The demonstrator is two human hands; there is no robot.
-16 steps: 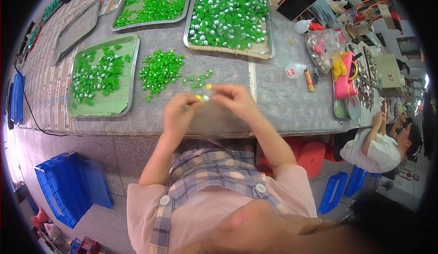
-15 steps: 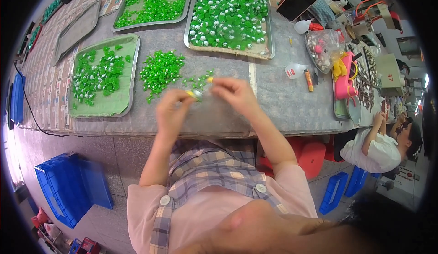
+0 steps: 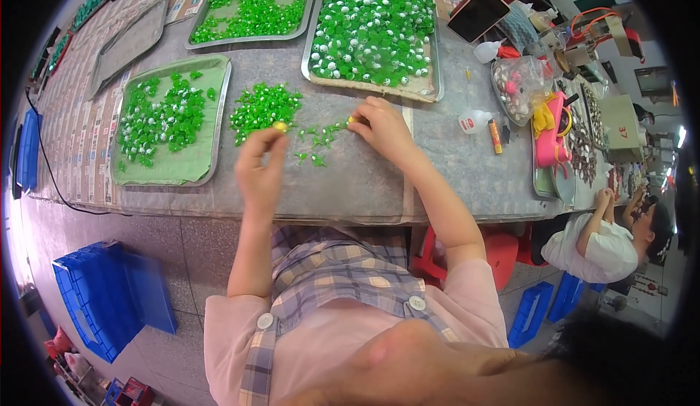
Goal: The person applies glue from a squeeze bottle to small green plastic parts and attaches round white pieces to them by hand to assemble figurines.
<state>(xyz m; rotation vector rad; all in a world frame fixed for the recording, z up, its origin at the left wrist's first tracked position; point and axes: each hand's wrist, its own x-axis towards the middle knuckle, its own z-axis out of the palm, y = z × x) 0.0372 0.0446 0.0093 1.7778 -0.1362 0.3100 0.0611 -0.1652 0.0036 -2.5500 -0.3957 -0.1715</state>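
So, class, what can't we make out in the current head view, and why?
In the head view:
Yellow bits at the left hand and right hand: finger covers or held pieces? Too small.
Loose green pieces: fine details too small.
Tray of bright green pieces: far end cut off by the upper edge.

- We see a large red number on the upright front of a pale green boxy machine (image 3: 622,130), near the right end of the long grey-covered worktop (image 3: 328,194).
- We see a red label on a small white plastic squeeze bottle (image 3: 475,121), toward that right end; its lettering is too small for us.
- We see dark print, unreadable, on a slim orange-yellow tube (image 3: 496,136).
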